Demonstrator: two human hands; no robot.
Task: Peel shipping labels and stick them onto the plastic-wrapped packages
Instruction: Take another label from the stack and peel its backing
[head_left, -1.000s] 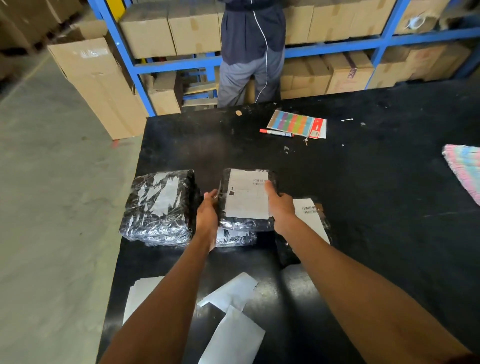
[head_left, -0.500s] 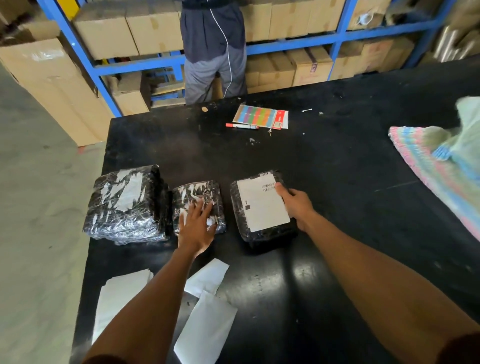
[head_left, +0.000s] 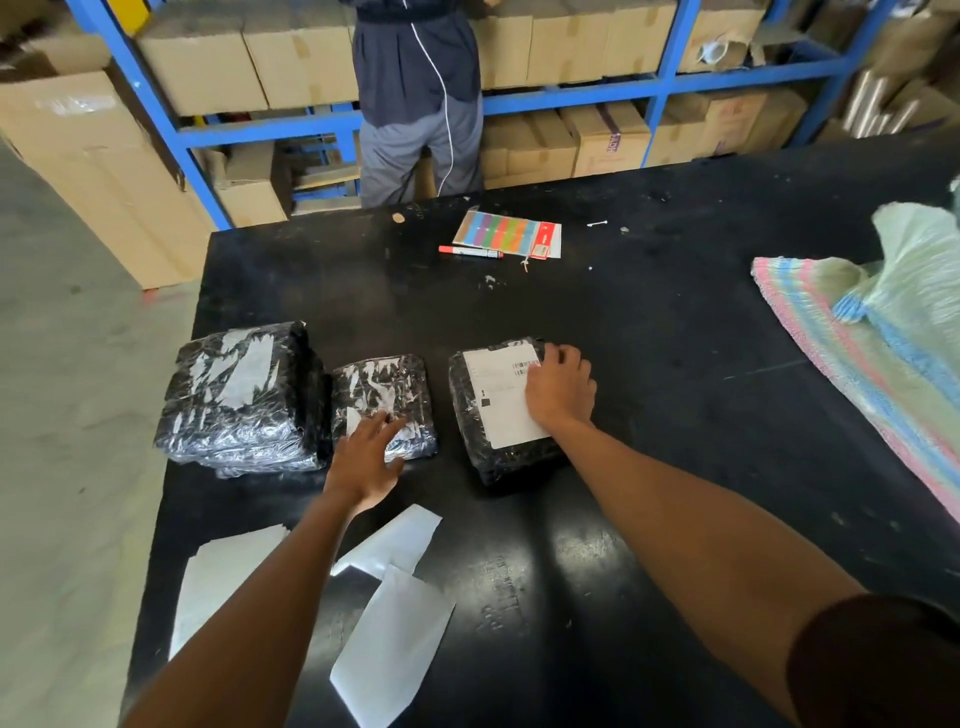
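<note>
Three black plastic-wrapped packages lie in a row on the black table (head_left: 649, 322). The right package (head_left: 483, 457) carries a white shipping label (head_left: 498, 395); my right hand (head_left: 561, 387) lies on the label's right side with fingers curled over the package's far corner. My left hand (head_left: 366, 457) rests flat, fingers spread, on the near edge of the small middle package (head_left: 384, 389). The large left package stack (head_left: 239, 395) sits untouched. Loose white label sheets (head_left: 395, 644) lie near the table's front edge, partly under my left arm.
A red marker (head_left: 470, 252) and a colourful card (head_left: 506, 232) lie at the table's far side. A striped woven sack (head_left: 883, 353) covers the right edge. A person (head_left: 421, 93) stands behind the table at blue shelving (head_left: 571, 96) with cardboard boxes.
The labelled package came off the stack to the right of the small package one second ago. Since half a second ago my right hand slid further onto the label; my left hand stays put.
</note>
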